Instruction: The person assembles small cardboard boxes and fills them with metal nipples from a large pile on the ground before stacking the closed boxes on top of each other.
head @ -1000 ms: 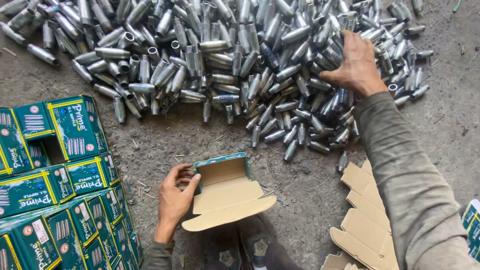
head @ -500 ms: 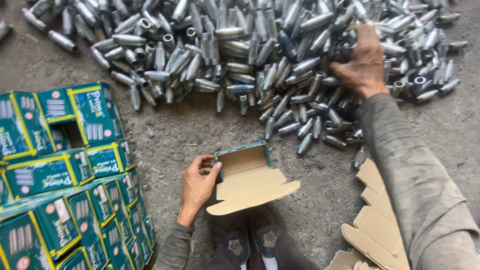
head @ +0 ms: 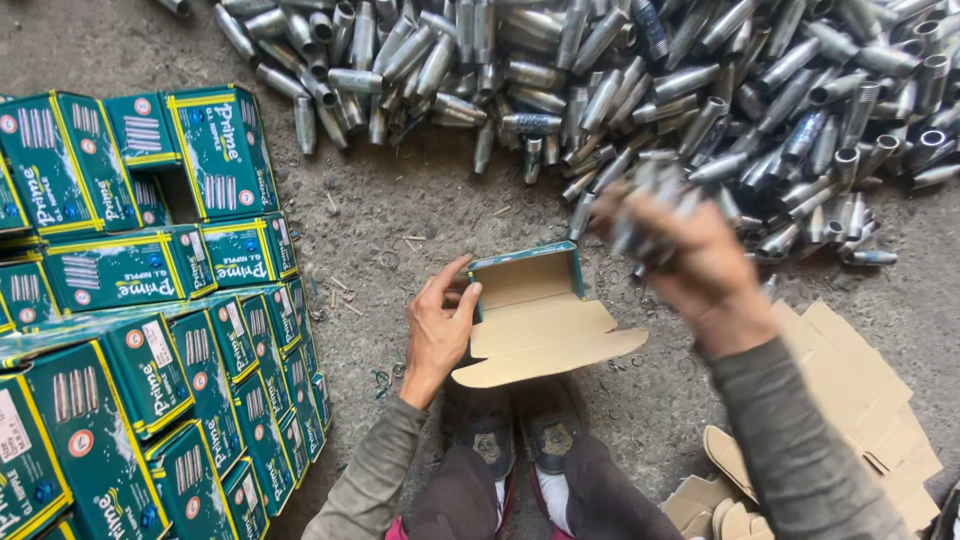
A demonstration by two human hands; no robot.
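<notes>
Seated packing at floor level, seen from the head camera. The left hand [head: 437, 330] steadies a small open cardboard carton, teal outside and plain brown inside [head: 530, 300], its fingers [head: 466, 296] curled narrowly over the carton's left wall and the thumb reaching toward the near corner; the front flap lies folded out toward the shoes [head: 520, 440]. The right hand [head: 690, 262] hangs just to the right of and slightly above the carton's mouth, fingers closed around a bundle of short grey threaded metal pipe nipples [head: 640, 205]; the motion blur hides their count. The loose heap of the same metal pieces [head: 640, 80] lies on the concrete floor [head: 400, 210] beyond the fingertips. To do this step well, the bundle probably should be aligned parallel to the carton's long side before release, lowered close to the bottom, and the left fingers kept pressing the wall so it does not tip. Closed teal cartons [head: 150, 300] are stacked left of the left hand; flat brown cardboard blanks [head: 860, 400] lie right of the right forearm.
</notes>
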